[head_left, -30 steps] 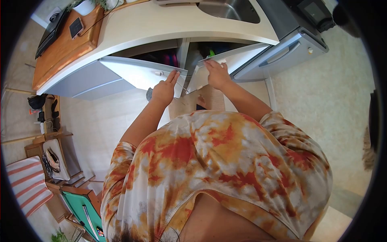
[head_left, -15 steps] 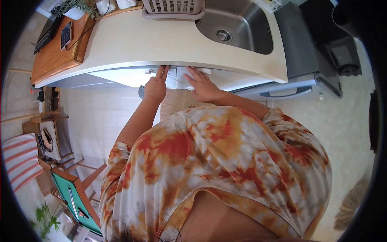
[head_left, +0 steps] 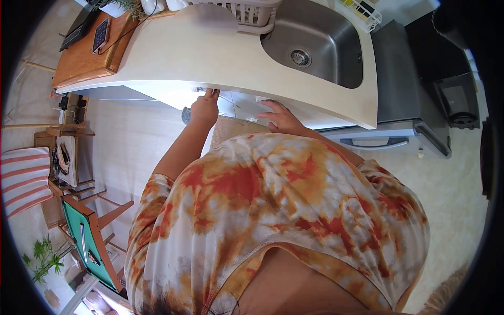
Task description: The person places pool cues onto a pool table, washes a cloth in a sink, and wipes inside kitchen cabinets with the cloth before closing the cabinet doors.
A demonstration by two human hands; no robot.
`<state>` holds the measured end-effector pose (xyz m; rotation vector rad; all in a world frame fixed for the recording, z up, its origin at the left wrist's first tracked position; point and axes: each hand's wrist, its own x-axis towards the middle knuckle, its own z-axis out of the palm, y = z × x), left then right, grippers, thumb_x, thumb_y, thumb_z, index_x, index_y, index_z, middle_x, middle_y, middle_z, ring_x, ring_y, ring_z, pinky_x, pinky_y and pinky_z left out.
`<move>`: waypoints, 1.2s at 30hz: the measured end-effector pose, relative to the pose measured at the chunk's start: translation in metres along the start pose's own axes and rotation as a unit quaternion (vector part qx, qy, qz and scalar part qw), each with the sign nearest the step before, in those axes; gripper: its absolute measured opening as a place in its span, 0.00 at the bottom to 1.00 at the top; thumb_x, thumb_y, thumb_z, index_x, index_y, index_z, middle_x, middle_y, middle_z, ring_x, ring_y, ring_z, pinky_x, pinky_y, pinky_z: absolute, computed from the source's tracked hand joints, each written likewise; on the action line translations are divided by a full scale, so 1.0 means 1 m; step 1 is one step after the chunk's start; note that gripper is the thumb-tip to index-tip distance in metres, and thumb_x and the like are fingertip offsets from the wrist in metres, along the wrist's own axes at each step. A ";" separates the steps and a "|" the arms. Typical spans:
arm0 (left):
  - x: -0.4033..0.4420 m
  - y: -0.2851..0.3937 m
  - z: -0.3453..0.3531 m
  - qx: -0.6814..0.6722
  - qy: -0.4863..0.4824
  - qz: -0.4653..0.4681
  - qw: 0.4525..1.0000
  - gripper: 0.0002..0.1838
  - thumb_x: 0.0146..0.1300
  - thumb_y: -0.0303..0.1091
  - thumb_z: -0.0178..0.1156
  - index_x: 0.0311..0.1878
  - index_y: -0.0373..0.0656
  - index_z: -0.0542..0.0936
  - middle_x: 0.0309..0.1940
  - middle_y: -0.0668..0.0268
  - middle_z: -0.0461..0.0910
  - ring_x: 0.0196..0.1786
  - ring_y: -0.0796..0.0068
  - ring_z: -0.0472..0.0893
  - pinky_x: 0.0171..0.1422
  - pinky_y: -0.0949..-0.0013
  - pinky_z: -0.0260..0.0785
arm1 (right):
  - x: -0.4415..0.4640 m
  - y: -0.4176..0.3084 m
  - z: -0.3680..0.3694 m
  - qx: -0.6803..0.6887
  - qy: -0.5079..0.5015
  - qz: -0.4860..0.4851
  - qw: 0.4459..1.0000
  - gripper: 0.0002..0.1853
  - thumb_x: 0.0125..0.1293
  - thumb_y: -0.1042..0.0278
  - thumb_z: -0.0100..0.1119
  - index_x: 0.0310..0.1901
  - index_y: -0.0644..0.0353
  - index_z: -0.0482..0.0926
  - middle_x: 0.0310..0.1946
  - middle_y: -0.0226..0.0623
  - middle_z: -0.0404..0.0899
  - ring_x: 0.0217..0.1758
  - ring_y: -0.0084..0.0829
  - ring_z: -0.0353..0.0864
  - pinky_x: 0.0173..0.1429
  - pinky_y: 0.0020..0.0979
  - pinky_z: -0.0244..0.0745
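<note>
Below the front edge of the pale countertop (head_left: 173, 50), the white left cabinet door (head_left: 168, 94) is closed or nearly so. My left hand (head_left: 205, 109) rests with extended fingers at its upper part, near a small latch. The right cabinet door (head_left: 304, 113) stands beside it, also near the counter's edge. Close to its face is my right hand (head_left: 283, 118), fingers apart and holding nothing; whether it touches the door is unclear.
A steel sink (head_left: 320, 39) is set in the counter, with a plastic rack (head_left: 254, 13) beside it. A phone (head_left: 101, 35) lies on a wooden board (head_left: 89, 60) at left. A grey fridge (head_left: 396, 79) stands right. A green-topped table (head_left: 84, 236) is lower left.
Both doors have swung inward from wide open to about flush under the counter. My right hand has drawn slightly back and to the right. The view has shifted, showing more of the sink.
</note>
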<state>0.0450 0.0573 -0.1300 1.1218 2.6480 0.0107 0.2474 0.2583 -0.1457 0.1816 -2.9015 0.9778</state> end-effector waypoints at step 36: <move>0.009 -0.124 -0.080 -0.364 -0.263 0.334 0.829 0.13 0.57 0.28 0.66 0.46 0.49 0.81 0.38 0.68 0.79 0.36 0.76 0.77 0.38 0.75 0.70 | -0.024 -0.090 0.082 0.175 0.131 0.455 0.863 0.16 0.62 0.59 0.57 0.49 0.54 0.80 0.49 0.41 0.77 0.48 0.34 0.79 0.54 0.36 0.74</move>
